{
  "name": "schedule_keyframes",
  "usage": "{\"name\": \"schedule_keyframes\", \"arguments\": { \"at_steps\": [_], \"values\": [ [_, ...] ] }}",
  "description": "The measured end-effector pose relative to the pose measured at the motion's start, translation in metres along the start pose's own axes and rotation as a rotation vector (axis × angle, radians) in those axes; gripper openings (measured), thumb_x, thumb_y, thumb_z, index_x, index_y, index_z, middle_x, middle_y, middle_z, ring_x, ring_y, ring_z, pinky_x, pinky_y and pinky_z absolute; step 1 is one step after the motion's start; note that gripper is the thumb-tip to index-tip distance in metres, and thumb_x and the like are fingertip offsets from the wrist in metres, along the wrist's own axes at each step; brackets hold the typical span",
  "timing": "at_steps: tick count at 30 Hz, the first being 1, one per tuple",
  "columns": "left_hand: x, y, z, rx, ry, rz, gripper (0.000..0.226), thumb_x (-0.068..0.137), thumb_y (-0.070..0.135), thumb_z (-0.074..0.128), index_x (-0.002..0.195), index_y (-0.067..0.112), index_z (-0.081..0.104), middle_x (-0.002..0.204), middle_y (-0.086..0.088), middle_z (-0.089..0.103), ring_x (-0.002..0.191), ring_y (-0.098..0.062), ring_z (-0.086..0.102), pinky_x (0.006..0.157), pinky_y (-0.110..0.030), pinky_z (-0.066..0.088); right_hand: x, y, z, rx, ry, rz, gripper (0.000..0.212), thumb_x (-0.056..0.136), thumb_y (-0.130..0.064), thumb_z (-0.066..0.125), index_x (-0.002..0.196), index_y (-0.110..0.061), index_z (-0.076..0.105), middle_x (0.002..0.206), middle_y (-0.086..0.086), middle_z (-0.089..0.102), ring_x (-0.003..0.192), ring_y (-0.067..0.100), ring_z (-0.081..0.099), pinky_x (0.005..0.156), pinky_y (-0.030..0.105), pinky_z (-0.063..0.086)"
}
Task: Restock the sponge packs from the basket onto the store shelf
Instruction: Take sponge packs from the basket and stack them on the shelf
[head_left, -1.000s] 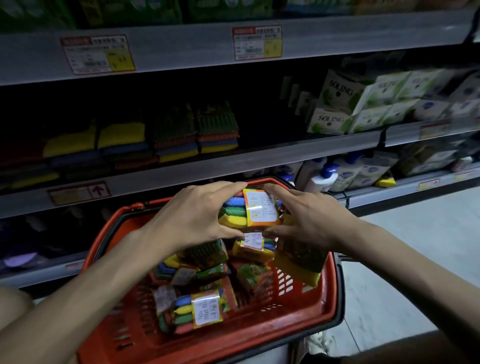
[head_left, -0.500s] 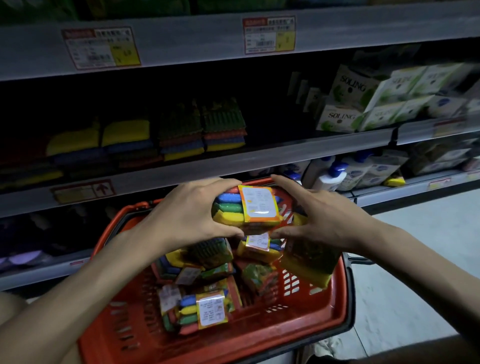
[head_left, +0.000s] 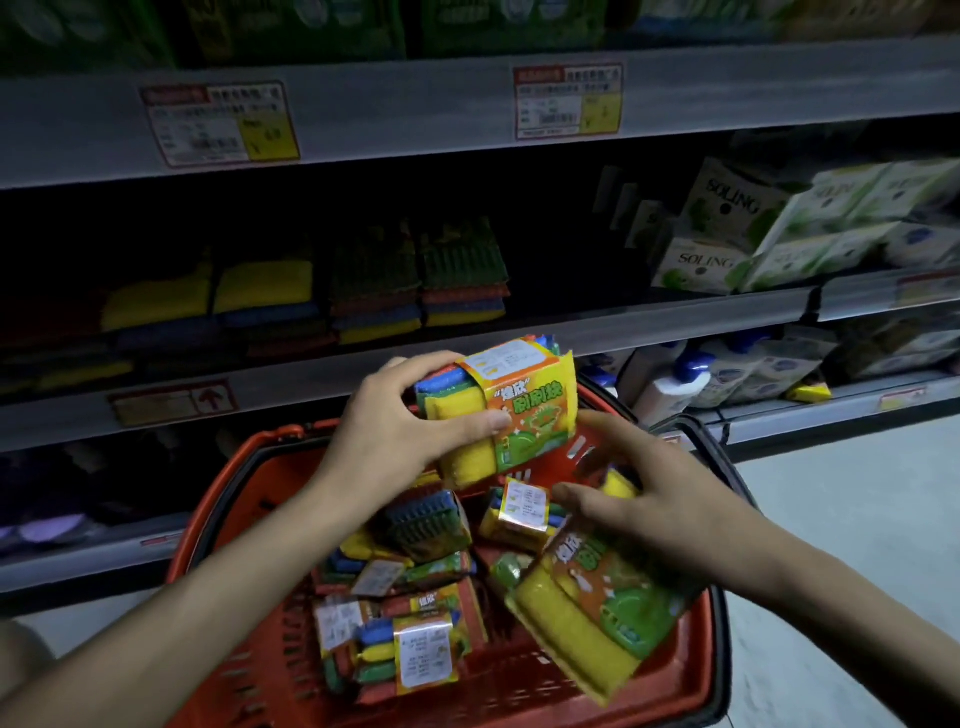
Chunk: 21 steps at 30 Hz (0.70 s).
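My left hand (head_left: 410, 431) grips a sponge pack (head_left: 511, 410) with an orange-and-green label, held above the red basket (head_left: 670, 696) and just below the shelf edge (head_left: 291, 374). My right hand (head_left: 649, 509) is lower and to the right. Its thumb and forefinger are spread, and a second, larger sponge pack (head_left: 597, 618) is tucked under its palm, tilted over the basket's right rim. Several more sponge packs (head_left: 415, 654) lie loose in the basket. Stacked sponges (head_left: 462, 280) fill the dark shelf behind.
White SOLING boxes (head_left: 706, 265) stand on the shelf to the right, with blue-capped bottles (head_left: 675, 384) on the shelf below them. Price tags (head_left: 569, 101) hang on the upper shelf edge. Pale floor (head_left: 857, 519) shows right of the basket.
My left hand has lifted its pack higher and turned its printed front toward me. My right hand has let go of that pack and dropped toward the basket's right side.
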<state>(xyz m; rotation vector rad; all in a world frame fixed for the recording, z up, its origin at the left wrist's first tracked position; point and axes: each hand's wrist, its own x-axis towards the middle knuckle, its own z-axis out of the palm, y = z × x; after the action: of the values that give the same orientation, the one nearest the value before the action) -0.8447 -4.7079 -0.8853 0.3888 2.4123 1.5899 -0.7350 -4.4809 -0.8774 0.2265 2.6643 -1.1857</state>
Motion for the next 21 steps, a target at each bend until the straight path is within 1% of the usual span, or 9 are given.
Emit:
{"name": "schedule_keyframes", "arguments": {
  "at_steps": [2,5,6,7,9,11,13,16,21],
  "values": [
    [0.001,0.0,0.003,-0.107,-0.005,-0.075,0.052,0.065,0.035,0.091,0.114,0.027,0.073,0.101,0.006,0.076,0.084,0.002,0.072,0.065,-0.012,0.054,0.002,-0.003,0.002,0.168,0.028,0.064,0.052,0.077,-0.06,0.077,0.122,-0.06,0.052,0.108,-0.028,0.071,0.097,-0.007,0.068,0.094,0.029,0.055],
    [0.002,0.0,0.007,-0.275,0.011,-0.158,0.038,0.072,0.029,0.088,0.107,0.029,0.072,0.088,0.016,0.079,0.077,0.001,0.074,0.059,-0.01,0.052,0.002,-0.007,0.004,0.301,0.071,0.157,0.078,0.064,-0.073,0.079,0.133,-0.044,0.052,0.117,-0.017,0.071,0.097,0.003,0.072,0.094,0.037,0.057],
    [0.003,0.0,0.008,-0.326,0.016,-0.183,0.038,0.073,0.031,0.087,0.108,0.027,0.072,0.089,0.014,0.079,0.08,0.0,0.074,0.062,-0.011,0.053,0.002,-0.009,0.005,0.319,0.076,0.171,0.087,0.059,-0.077,0.076,0.134,-0.04,0.054,0.118,-0.016,0.07,0.098,0.005,0.072,0.094,0.037,0.057],
    [0.002,0.001,0.009,-0.375,0.015,-0.213,0.041,0.073,0.034,0.086,0.11,0.025,0.072,0.093,0.011,0.08,0.086,-0.004,0.075,0.069,-0.014,0.056,0.001,-0.011,0.006,0.338,0.074,0.168,0.088,0.058,-0.077,0.077,0.134,-0.039,0.056,0.116,-0.017,0.07,0.096,0.004,0.073,0.093,0.036,0.057],
    [0.003,-0.002,0.012,-0.443,-0.009,-0.269,0.051,0.071,0.042,0.088,0.115,0.021,0.073,0.103,0.002,0.08,0.1,-0.016,0.075,0.092,-0.032,0.058,-0.002,-0.016,0.008,0.387,0.07,0.112,0.073,0.065,-0.07,0.082,0.129,-0.044,0.059,0.104,-0.021,0.072,0.092,0.002,0.073,0.092,0.036,0.057],
    [0.003,-0.003,0.016,-0.476,-0.018,-0.306,0.06,0.069,0.049,0.09,0.118,0.02,0.072,0.108,-0.001,0.079,0.104,-0.02,0.074,0.103,-0.044,0.054,-0.004,-0.019,0.01,0.391,0.085,0.061,0.062,0.068,-0.069,0.08,0.123,-0.05,0.06,0.104,-0.023,0.073,0.096,0.001,0.072,0.096,0.039,0.055],
    [0.003,-0.002,0.022,-0.499,-0.016,-0.318,0.058,0.071,0.048,0.088,0.119,0.019,0.071,0.108,-0.001,0.079,0.103,-0.018,0.074,0.104,-0.044,0.053,-0.005,-0.019,0.012,0.395,0.099,0.027,0.067,0.067,-0.068,0.073,0.13,-0.049,0.06,0.113,-0.021,0.073,0.103,0.0,0.07,0.101,0.043,0.053],
    [0.005,0.004,0.031,-0.54,-0.029,-0.32,0.054,0.075,0.045,0.083,0.12,0.018,0.07,0.108,-0.003,0.079,0.101,-0.02,0.075,0.102,-0.044,0.055,-0.007,-0.018,0.014,0.43,0.096,-0.027,0.065,0.077,-0.06,0.072,0.138,-0.053,0.054,0.123,-0.023,0.07,0.112,0.0,0.067,0.105,0.045,0.05],
    [0.011,0.013,0.04,-0.562,-0.075,-0.262,0.055,0.076,0.046,0.079,0.122,0.019,0.069,0.111,-0.002,0.078,0.106,-0.019,0.074,0.103,-0.043,0.054,-0.006,-0.014,0.012,0.479,0.127,-0.08,0.066,0.079,-0.055,0.075,0.137,-0.067,0.046,0.127,-0.031,0.065,0.119,0.0,0.064,0.108,0.045,0.048]
  ]
}}
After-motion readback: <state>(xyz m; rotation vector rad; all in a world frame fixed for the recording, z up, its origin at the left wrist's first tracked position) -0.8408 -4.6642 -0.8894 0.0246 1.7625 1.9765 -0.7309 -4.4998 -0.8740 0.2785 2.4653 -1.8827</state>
